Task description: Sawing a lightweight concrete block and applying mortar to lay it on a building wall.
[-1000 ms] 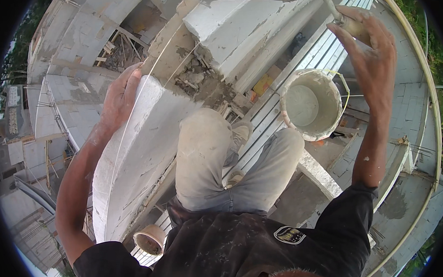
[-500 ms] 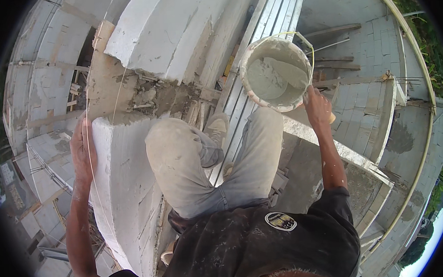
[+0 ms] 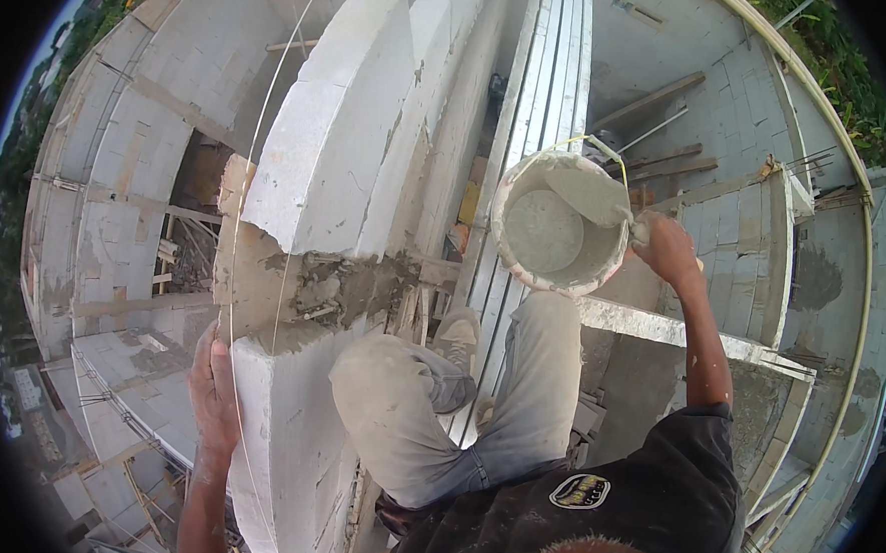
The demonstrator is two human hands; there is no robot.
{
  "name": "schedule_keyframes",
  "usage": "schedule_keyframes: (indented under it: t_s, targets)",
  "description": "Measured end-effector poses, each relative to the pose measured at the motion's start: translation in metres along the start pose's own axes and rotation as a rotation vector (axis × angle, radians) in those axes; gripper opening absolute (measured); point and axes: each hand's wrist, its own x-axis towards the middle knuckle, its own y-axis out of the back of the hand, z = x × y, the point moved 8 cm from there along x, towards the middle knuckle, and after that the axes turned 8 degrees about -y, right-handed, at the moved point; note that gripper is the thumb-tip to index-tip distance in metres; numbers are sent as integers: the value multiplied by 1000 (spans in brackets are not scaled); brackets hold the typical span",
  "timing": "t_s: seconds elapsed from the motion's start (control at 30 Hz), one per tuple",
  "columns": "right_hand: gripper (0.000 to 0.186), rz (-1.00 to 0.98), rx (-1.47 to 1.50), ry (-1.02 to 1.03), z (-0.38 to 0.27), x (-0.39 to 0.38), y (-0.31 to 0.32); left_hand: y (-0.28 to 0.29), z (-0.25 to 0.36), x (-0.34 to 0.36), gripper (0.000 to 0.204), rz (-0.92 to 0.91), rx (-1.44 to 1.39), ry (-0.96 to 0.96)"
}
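In the head view, we find the right hand (image 3: 667, 248) closed around a tool handle whose blade, a mortar-coated trowel (image 3: 594, 196), lies inside the white bucket (image 3: 558, 225); how tightly the fingers wrap the handle cannot be resolved. The bucket sits at the right of the scene, just beyond the raised right knee, and holds grey mortar (image 3: 544, 231). Compared with half a second earlier, the bucket has come lower and nearer to the body, and the right hand has shifted from below the rim to its right side, with the trowel now dipped in; one second earlier that hand was raised high above the bucket. We judge this to mean that mortar is being loaded onto the trowel. The left hand (image 3: 213, 384) lies flat and open, palm down, on the far left edge of the near white block (image 3: 292, 445), gripping nothing; it has stayed on this block through all frames. Between the near block and the far white block (image 3: 340, 132) we note an open joint of rough grey mortar bed (image 3: 333, 287). A taut string line (image 3: 258, 186) runs over both blocks.
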Motion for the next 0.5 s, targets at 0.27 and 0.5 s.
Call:
schedule_keyframes:
  t_s: [0.27,0.5]
  targets:
    - [31,774,384,-123,36,-86,44,6,9,-2,47,17,-17,-51]
    - [37,275,375,-308,52,-86,-86,0,14,4,48,-17,-10,-45]
